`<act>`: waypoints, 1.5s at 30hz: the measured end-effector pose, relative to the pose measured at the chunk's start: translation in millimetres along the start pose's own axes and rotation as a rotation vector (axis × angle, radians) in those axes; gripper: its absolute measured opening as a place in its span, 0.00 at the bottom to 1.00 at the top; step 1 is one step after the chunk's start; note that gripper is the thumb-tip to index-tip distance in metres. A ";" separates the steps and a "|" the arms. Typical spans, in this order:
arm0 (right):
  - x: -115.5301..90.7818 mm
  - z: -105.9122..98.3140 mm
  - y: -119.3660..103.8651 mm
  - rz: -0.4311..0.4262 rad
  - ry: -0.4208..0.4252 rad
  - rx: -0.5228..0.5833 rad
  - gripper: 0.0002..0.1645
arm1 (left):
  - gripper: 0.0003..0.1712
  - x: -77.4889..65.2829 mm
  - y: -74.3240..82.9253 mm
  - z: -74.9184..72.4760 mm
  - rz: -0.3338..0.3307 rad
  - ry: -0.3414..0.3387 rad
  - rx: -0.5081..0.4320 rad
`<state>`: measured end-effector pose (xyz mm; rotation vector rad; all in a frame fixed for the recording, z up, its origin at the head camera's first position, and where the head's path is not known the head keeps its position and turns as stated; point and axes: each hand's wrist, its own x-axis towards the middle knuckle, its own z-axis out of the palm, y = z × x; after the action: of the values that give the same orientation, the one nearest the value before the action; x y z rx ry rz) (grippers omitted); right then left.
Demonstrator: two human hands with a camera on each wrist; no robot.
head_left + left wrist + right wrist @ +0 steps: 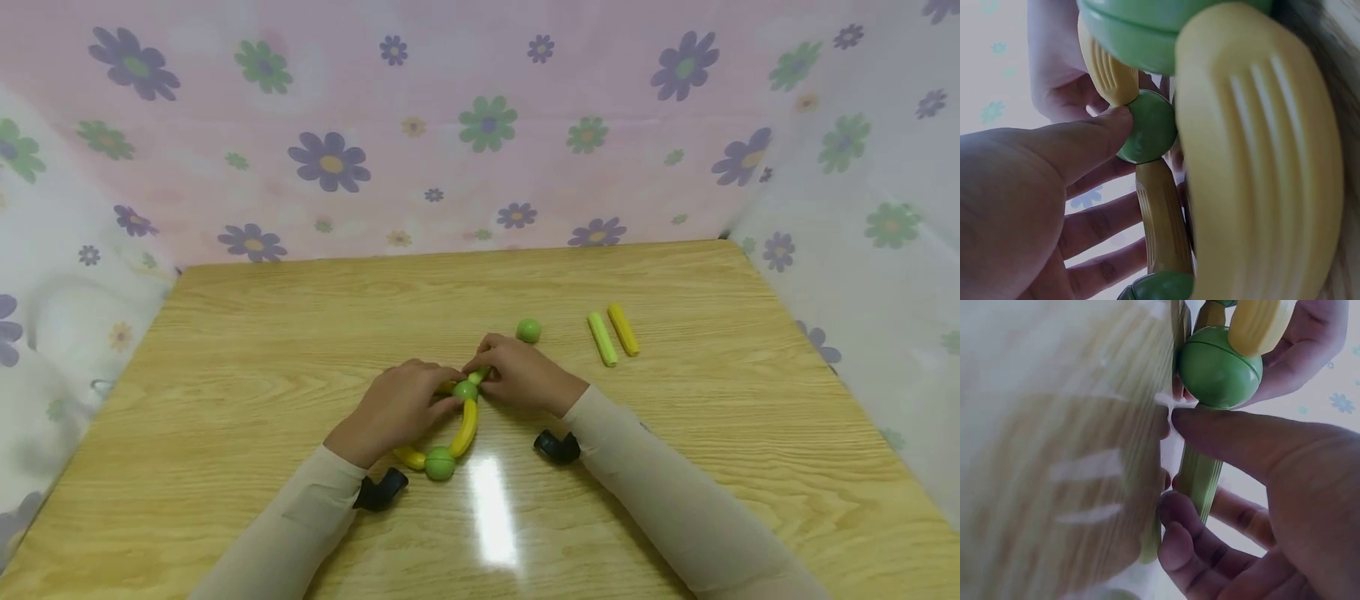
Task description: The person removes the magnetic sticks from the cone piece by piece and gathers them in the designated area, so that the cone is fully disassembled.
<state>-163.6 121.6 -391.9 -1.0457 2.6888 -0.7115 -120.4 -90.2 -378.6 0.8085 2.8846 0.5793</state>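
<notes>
My left hand (pixel 401 408) pinches a green ball connector (pixel 466 391), its thumb pressed on the ball (pixel 1150 128) in the left wrist view. Opposite, my right hand (pixel 528 377) grips a straight light green rod (pixel 1200 478) whose end meets the ball. Yellow curved rods (pixel 466 429) join that ball to a second green ball (pixel 439 463) nearer me. More of the yellow and green chain runs under my left hand, partly hidden by it. In the right wrist view the rod's far end is partly covered by fingers.
Beyond my right hand lies a loose green ball (pixel 528 331). To its right are a light green straight rod (pixel 602 339) and a yellow straight rod (pixel 623 329), side by side. A flowered cloth (pixel 487 192) hangs behind the wooden table (pixel 300 317).
</notes>
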 end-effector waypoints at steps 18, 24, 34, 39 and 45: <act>-29.4 7.6 -12.1 0.113 0.157 -0.095 0.16 | 0.19 -2.5 0.5 5.7 -0.013 0.011 0.062; -34.0 6.8 -3.4 0.154 0.167 -0.032 0.16 | 0.19 -3.6 0.7 6.5 -0.011 -0.001 0.051; -58.4 -29.8 14.7 0.090 0.266 0.036 0.19 | 0.19 -3.2 1.3 4.0 -0.022 -0.002 0.047; -72.6 -50.0 32.8 0.135 0.416 0.086 0.23 | 0.19 -4.5 0.2 5.1 -0.004 0.007 0.044; -85.0 -74.8 65.4 0.308 0.565 0.071 0.30 | 0.19 -3.7 -0.2 2.5 0.000 0.006 0.051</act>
<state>-163.4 248.4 -359.9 -0.4316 3.1478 -1.1671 -116.9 -91.4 -381.1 0.8156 2.9158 0.5104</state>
